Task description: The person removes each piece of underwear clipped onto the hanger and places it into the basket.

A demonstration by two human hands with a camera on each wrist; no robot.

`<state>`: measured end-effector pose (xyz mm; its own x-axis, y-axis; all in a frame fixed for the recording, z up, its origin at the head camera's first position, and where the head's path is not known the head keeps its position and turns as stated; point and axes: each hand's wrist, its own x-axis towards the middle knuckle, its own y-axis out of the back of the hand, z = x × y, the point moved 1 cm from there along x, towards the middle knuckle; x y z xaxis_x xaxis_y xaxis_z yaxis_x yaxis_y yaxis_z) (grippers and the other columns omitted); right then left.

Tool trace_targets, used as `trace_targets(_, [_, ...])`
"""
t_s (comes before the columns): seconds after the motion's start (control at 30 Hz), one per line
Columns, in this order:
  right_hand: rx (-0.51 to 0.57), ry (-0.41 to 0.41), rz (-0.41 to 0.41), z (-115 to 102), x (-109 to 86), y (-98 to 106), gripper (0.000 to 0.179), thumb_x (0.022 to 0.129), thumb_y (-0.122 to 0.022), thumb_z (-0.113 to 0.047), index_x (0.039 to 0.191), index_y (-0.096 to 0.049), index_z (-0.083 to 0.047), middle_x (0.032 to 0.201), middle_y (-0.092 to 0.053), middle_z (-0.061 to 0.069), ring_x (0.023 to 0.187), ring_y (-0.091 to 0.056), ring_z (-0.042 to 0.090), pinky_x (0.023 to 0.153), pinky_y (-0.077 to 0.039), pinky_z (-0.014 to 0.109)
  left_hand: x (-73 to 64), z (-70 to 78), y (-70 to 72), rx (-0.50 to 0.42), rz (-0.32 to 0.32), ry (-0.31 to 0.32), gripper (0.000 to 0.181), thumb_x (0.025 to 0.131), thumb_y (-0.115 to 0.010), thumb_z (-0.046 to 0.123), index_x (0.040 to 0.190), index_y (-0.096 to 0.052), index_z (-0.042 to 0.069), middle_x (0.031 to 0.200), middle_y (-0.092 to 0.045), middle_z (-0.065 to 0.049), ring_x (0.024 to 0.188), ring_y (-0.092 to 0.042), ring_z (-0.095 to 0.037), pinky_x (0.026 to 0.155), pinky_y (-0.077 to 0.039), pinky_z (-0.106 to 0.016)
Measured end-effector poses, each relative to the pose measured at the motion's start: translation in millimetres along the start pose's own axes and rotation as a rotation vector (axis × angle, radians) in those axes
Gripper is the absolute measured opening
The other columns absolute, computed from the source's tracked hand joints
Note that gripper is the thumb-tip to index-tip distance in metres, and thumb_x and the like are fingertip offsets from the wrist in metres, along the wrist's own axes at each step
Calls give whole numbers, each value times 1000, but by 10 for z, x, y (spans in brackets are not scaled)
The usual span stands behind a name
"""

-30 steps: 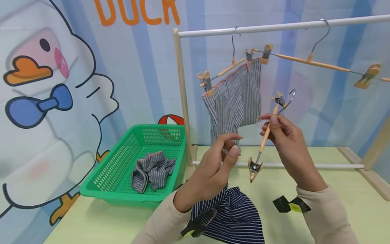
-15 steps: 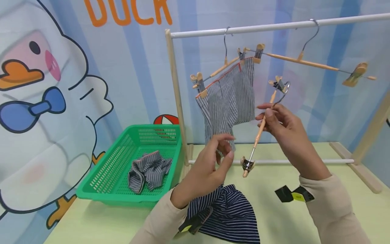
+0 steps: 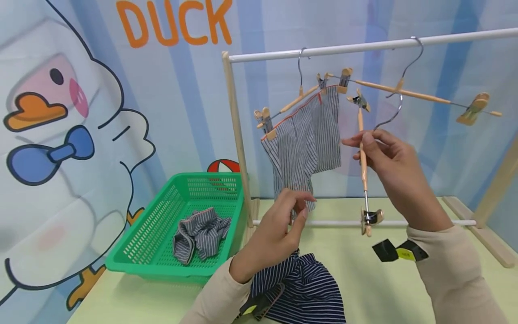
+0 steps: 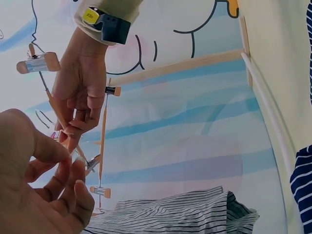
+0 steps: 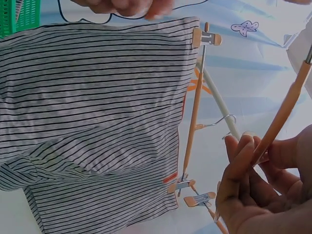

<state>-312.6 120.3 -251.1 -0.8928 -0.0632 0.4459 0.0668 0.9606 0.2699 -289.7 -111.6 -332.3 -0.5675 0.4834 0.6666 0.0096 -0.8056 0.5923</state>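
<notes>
My right hand (image 3: pixel 398 168) pinches a wooden clip hanger (image 3: pixel 363 168) by its bar between thumb and fingers. The hanger stands nearly upright on end, one metal clip at the top, another at the bottom, its hook pointing up and right. In the right wrist view the hanger's bar (image 5: pixel 285 105) slants across the fingers. Left of it, my left hand (image 3: pixel 271 231) is held in the air with fingers loosely bent and nothing in them. Behind the hands, grey striped shorts (image 3: pixel 301 139) hang from another clip hanger. Navy striped clothing (image 3: pixel 311 290) lies on the table, partly hidden by the left forearm.
A white rail (image 3: pixel 344 50) on wooden posts carries the shorts' hanger and a bare clip hanger (image 3: pixel 421 94) at right. On the left stands a green basket (image 3: pixel 238 198) with a grey striped garment (image 3: pixel 202 234) inside. A duck-printed backdrop (image 3: pixel 170 112) covers the wall.
My right hand has turned the hanger from a slant to nearly upright, and its hook has swung toward the right. The left hand stays close to where it was.
</notes>
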Motion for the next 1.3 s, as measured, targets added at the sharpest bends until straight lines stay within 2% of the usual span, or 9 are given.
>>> trace_targets(0.2, [66, -13, 36, -77, 73, 58, 45, 99, -52, -45, 129, -62, -12, 113, -72, -14, 98, -60, 14, 83, -48, 17, -20, -1, -31, 46, 8, -11, 21, 98, -49, 0, 109, -64, 9, 104, -53, -4, 91, -49, -12, 77, -45, -20])
trace_targets(0.37, [103, 0, 39, -152, 130, 107, 45, 98, -54, -45, 128, -63, -13, 113, -73, -13, 98, -60, 14, 84, -48, 18, -34, 0, -27, 50, 3, -9, 21, 97, -49, -2, 106, -65, 9, 103, -54, -4, 90, -50, -12, 79, -46, -21])
trace_targets(0.53, [45, 4, 43, -213, 183, 133, 47, 99, -52, -47, 131, -62, -13, 116, -72, -12, 100, -60, 14, 85, -47, 17, -43, 1, -4, 58, -12, 2, 21, 98, -48, -1, 106, -64, 9, 103, -55, -3, 90, -50, -12, 79, -47, -22])
trace_targets(0.73, [-55, -15, 37, -244, 253, 141, 48, 100, -48, -48, 133, -60, -16, 116, -70, -19, 101, -59, 12, 84, -48, 17, -68, -20, 16, 95, -28, 18, 20, 98, -49, 1, 108, -64, 8, 104, -56, -4, 90, -52, -13, 79, -48, -22])
trace_targets(0.87, [-64, -24, 22, -240, 302, 137, 47, 101, -46, -48, 133, -59, -16, 114, -69, -22, 102, -59, 12, 84, -48, 17, -88, -46, 30, 128, -38, 27, 19, 98, -50, 3, 110, -63, 10, 105, -57, -4, 91, -53, -13, 78, -48, -22])
trace_targets(1.1, [20, -6, -4, -246, 351, 122, 45, 100, -48, -46, 129, -61, -14, 114, -70, -16, 102, -60, 11, 86, -48, 16, -117, -79, 47, 152, -51, 46, 19, 97, -53, 6, 111, -63, 11, 108, -58, -2, 93, -55, -11, 80, -51, -23])
trace_targets(1.3, [-60, 18, -11, -280, 399, 67, 46, 102, -44, -46, 130, -60, -14, 115, -69, -16, 102, -62, 9, 82, -52, 16, -118, -77, 69, 163, -50, 54, 19, 97, -53, 6, 112, -63, 11, 108, -57, -1, 94, -55, -10, 80, -51, -22])
